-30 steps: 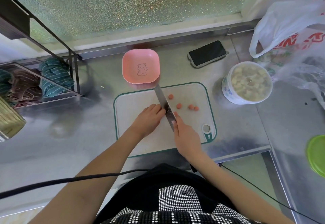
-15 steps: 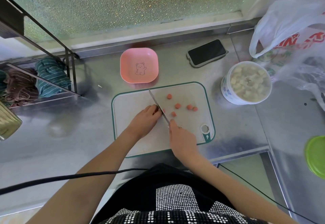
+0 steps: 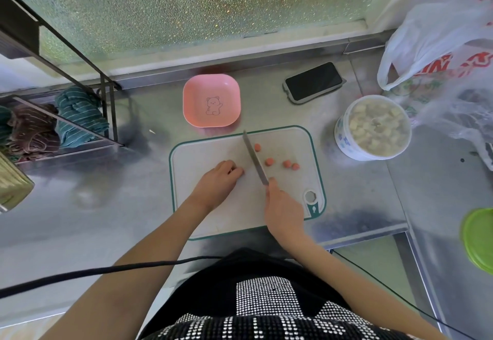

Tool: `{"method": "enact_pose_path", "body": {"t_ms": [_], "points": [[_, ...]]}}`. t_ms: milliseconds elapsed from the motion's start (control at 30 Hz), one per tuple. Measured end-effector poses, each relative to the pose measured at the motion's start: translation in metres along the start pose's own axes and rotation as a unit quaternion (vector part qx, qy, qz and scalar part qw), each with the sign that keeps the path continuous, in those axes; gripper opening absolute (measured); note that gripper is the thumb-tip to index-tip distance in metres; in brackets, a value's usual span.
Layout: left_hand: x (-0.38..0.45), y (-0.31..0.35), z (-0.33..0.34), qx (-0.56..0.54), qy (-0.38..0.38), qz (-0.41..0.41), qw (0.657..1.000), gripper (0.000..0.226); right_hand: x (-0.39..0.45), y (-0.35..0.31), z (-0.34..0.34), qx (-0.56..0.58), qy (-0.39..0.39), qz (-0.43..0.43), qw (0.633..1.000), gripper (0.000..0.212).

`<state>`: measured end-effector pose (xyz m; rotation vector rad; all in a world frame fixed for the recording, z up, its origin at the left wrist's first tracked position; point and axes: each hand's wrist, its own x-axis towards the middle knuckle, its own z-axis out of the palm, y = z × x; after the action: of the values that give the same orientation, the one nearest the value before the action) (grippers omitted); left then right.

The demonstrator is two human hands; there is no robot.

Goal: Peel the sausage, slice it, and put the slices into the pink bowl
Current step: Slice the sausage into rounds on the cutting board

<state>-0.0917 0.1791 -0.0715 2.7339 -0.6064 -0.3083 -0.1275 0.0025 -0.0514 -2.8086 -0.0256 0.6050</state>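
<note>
Steel blade first: the right hand [image 3: 284, 207] is clamped around the handle of a knife [image 3: 254, 159], whose blade runs up and away across the cutting board [image 3: 213, 153] with its tip near the board's far edge. The left hand [image 3: 217, 179] rests on the board just left of the blade, fingers curled under; whether it grips any remaining sausage cannot be told, since nothing shows beneath the fingers. Four pink sausage slices [image 3: 269, 161] lie loose on the board to the right of the blade, one up near the tip and three in a loose row further right. The pink bowl [image 3: 232, 91], printed with a bear, stands on the bench [image 3: 106, 206] just beyond the board's far edge and holds no slices. A dark phone [image 3: 313, 82] lies to the right of the bowl. A white tub [image 3: 344, 139] of pale chunks sits right of the board, with plastic bags [image 3: 440, 46] behind it. A green lid [image 3: 478, 238] shows at the right edge, and a rack with folded cloths [image 3: 80, 115] stands at the left.
</note>
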Motion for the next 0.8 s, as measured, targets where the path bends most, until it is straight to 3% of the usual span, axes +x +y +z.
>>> {"method": "enact_pose_path", "body": {"t_ms": [167, 600, 800], "points": [[-0.003, -0.004, 0.000, -0.006, 0.045, 0.017, 0.999, 0.029, -0.004, -0.007, -0.007, 0.067, 0.018, 0.006, 0.998, 0.040], [0.002, -0.008, 0.009, 0.021, 0.089, -0.003, 0.996, 0.020, -0.007, -0.026, -0.009, 0.012, -0.015, 0.000, 1.000, 0.046], [0.002, -0.006, 0.013, -0.003, 0.099, -0.004, 0.995, 0.028, -0.006, -0.028, -0.010, 0.002, -0.028, 0.000, 1.000, 0.045]]}}
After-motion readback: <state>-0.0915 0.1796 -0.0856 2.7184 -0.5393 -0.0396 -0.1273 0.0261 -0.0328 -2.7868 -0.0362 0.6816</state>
